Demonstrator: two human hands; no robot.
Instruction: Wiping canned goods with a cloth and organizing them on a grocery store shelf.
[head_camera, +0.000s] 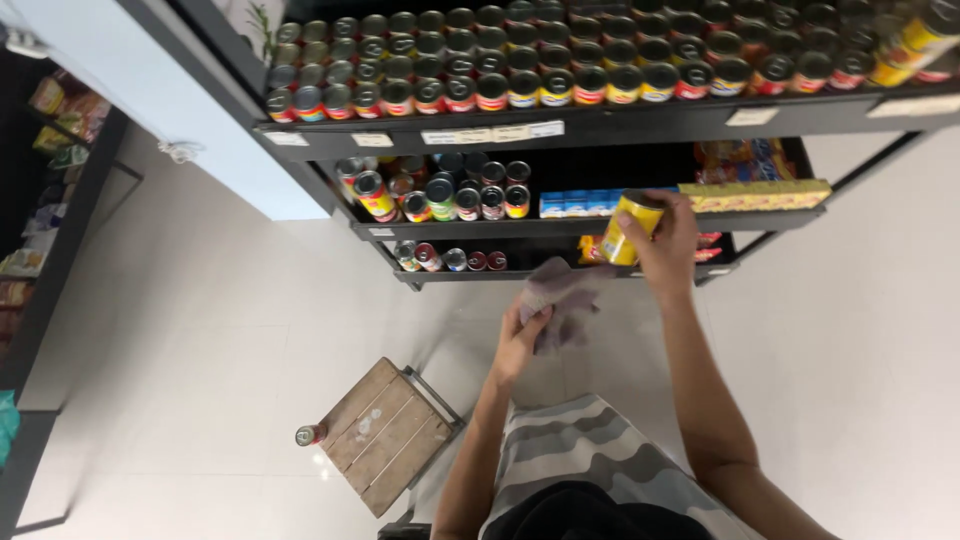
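Your right hand (668, 245) grips the yellow can (630, 228) before the black shelf (600, 226); your left hand (520, 335) clutches a cloth (560, 295). Rubbing hard could slip it.

I see a yellow can (634, 228), a grey-purple cloth (565, 298), black shelves (600, 122), a white floor (200, 330) and a grey-and-white striped garment (590, 450).
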